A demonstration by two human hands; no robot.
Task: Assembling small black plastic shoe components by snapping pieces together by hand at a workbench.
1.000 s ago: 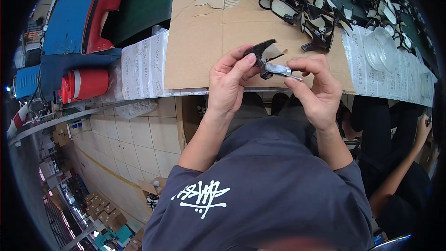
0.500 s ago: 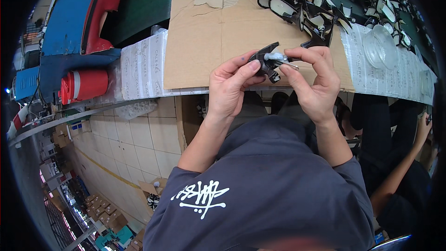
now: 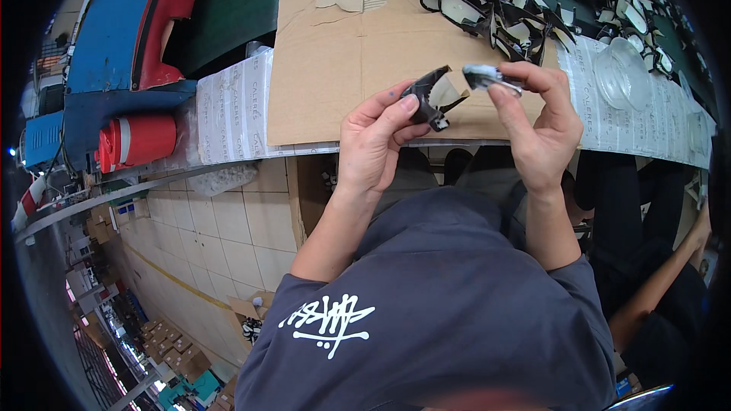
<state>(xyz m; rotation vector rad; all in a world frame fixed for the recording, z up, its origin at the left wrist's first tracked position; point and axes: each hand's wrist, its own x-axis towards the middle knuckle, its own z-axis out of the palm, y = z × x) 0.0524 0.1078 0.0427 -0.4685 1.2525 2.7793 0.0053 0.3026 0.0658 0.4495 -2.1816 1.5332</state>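
Note:
My left hand (image 3: 373,133) is closed around a shiny black shoe upper (image 3: 421,97), its thumb pressed on the side. The upper's cream lining faces right, toward my other hand. A short gap to the right, my right hand (image 3: 546,125) pinches a small dark and silvery piece (image 3: 483,77) with a pale bluish-white patch between thumb and index finger. Its exact kind cannot be made out. Both hands are raised over the near part of a brown cardboard sheet (image 3: 327,76).
Black shoe uppers with cream linings (image 3: 525,11) are heaped at the back right. Clear round plastic dishes (image 3: 623,76) stand at the right. To the left are a red container (image 3: 141,141) and a blue machine (image 3: 114,23). Another person's arm (image 3: 662,278) shows at the far right.
My right hand has drawn away to the right with the small silvery piece, which was against the shoe upper before. More of the upper's cream lining now shows. My left hand has barely moved.

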